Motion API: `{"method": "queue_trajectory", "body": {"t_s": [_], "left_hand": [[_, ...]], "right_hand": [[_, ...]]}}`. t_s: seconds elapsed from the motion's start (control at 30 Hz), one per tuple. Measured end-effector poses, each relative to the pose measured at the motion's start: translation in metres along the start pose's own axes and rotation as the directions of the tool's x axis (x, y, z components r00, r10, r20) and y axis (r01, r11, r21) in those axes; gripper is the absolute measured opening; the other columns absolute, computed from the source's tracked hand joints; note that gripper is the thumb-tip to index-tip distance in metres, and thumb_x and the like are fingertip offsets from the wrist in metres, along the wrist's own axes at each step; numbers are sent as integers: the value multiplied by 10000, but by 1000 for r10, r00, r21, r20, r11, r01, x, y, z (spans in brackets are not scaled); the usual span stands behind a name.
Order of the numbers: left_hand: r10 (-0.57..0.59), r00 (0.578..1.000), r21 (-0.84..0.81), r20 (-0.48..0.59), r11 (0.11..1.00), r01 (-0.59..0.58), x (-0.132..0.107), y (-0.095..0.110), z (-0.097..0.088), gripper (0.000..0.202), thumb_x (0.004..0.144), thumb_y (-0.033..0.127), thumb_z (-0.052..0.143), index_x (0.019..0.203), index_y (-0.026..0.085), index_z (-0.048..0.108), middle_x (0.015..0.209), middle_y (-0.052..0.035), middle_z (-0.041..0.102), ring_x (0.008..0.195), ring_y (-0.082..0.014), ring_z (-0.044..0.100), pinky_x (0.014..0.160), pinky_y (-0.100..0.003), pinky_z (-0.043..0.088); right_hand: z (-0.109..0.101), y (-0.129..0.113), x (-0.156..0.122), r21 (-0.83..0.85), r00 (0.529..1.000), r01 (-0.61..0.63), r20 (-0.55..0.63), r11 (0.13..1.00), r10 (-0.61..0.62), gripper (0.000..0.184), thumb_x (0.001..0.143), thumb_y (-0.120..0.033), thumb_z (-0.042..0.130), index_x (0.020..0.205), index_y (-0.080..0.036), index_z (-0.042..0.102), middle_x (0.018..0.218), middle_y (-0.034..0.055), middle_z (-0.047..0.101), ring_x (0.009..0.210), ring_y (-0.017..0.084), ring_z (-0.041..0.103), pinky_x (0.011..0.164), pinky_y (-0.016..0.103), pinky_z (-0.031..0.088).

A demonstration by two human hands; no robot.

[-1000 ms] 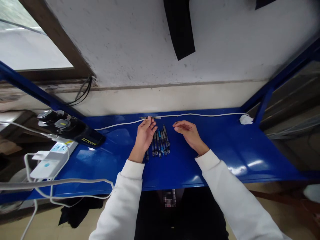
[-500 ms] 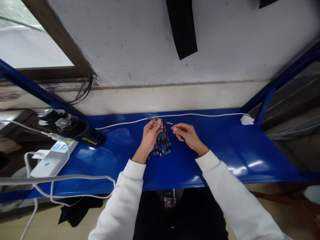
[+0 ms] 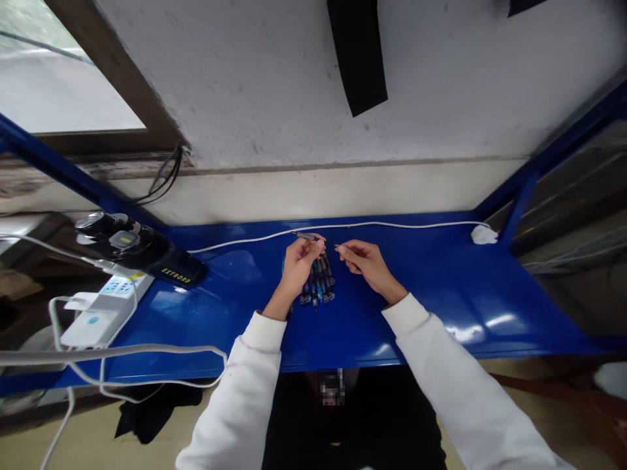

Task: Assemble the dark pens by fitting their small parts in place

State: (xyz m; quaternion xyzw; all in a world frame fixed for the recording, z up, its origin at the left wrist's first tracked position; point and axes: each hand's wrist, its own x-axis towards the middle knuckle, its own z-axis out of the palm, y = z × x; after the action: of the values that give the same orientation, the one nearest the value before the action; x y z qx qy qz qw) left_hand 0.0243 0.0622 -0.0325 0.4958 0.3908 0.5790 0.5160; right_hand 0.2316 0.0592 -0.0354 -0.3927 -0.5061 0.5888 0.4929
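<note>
Over the blue shelf, my left hand is closed around a dark pen; its far end points up and left. Facing it from the right, my right hand pinches thumb and finger together, and a tiny dark piece, too small to name, shows at the fingertips. A narrow gap separates the two hands. Beneath and between them lies a row of several dark and blue pens side by side on the shelf, partly hidden by my left hand.
A white cable runs along the back of the blue shelf to a crumpled white piece. On the left are a black bottle-like object and a white power strip with loose cords. A wall stands behind.
The pale, thin rod that stuck out from my left hand no longer shows. My left hand has shifted slightly right, and a dark tip now appears at my right fingertips.
</note>
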Motion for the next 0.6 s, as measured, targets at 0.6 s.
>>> {"method": "queue_trajectory", "body": {"t_s": [0.6], "left_hand": [[107,989,157,102,980,-122,-1,-15,2,328,954,516,879,988,194,824,1072,-87,828,886,-204,742,827,-344,582]], "right_hand": [[-5,9,2,-95,1000,1,23,995,2,397,860,-573,951,961,-208,833,780,7,711,577,97,487,498,256,322]]}}
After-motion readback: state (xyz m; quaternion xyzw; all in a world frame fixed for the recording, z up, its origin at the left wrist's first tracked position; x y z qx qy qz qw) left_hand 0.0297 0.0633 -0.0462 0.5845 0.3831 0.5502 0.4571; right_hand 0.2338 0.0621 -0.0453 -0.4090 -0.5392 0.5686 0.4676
